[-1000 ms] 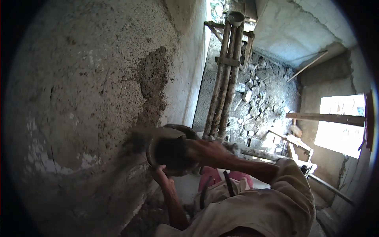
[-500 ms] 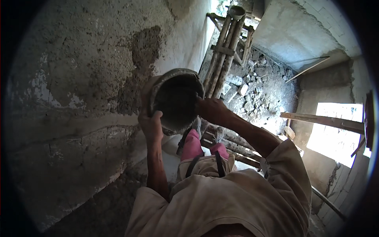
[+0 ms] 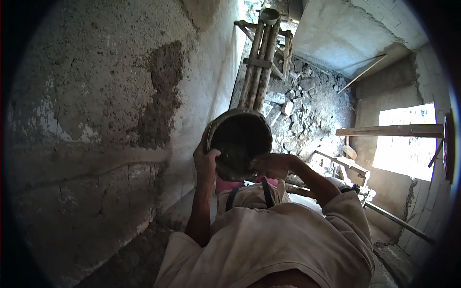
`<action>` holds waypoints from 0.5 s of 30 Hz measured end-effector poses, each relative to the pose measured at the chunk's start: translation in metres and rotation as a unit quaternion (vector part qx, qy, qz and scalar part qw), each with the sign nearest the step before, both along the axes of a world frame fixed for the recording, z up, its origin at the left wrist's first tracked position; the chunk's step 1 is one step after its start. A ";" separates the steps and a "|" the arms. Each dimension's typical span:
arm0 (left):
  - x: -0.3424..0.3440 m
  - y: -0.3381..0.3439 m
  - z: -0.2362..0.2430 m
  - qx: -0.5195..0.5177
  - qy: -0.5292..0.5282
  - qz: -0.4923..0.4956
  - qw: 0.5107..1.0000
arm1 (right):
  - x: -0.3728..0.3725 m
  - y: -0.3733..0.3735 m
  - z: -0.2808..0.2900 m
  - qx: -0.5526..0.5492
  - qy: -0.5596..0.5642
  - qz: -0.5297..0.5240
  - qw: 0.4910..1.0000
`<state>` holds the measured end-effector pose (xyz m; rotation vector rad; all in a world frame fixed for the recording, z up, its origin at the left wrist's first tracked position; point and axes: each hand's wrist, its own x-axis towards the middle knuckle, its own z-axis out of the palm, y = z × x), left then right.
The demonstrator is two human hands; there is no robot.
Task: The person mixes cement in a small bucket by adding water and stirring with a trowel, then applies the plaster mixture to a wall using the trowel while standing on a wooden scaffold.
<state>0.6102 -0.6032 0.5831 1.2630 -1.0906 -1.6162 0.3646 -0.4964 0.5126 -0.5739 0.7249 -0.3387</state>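
Observation:
A dark, mortar-crusted bucket [image 3: 263, 126] is tilted in front of me, its mouth facing me. My left hand [image 3: 206, 163] grips its left side, the thumb hooked over the rim. At the bucket's lower right, my right hand [image 3: 272, 165] reaches in over the rim with its fingers curled. What those fingers hold, if anything, is lost in the dark interior. Some greyish material shows dimly at the bottom of the bucket.
On the left stands a rough wall [image 3: 110, 91] with a dark wet patch of mortar [image 3: 163, 91]. A log scaffold [image 3: 259, 72] runs ahead, carrying a bowl-like container [image 3: 270, 16] at its far end. Rubble [image 3: 307, 108] covers the floor beyond. At right, a wooden beam [image 3: 389, 131] crosses a bright window opening.
The bucket and my left hand have moved right and slightly down. My right hand has shifted down along the rim to the bucket's lower right. The view has turned a little.

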 end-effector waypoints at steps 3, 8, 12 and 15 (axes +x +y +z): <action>0.021 -0.009 -0.010 0.081 0.065 0.087 0.991 | 0.025 -0.019 0.029 -0.023 0.087 0.005 0.996; 0.107 -0.034 -0.063 0.189 0.079 0.214 0.955 | 0.075 -0.061 0.052 -0.047 0.135 -0.023 0.989; 0.155 -0.066 -0.091 0.191 0.061 0.253 0.947 | 0.107 -0.095 0.060 -0.047 0.115 -0.094 0.988; 0.175 -0.092 -0.102 0.207 0.040 0.272 0.939 | 0.126 -0.114 0.052 -0.052 0.067 -0.182 0.980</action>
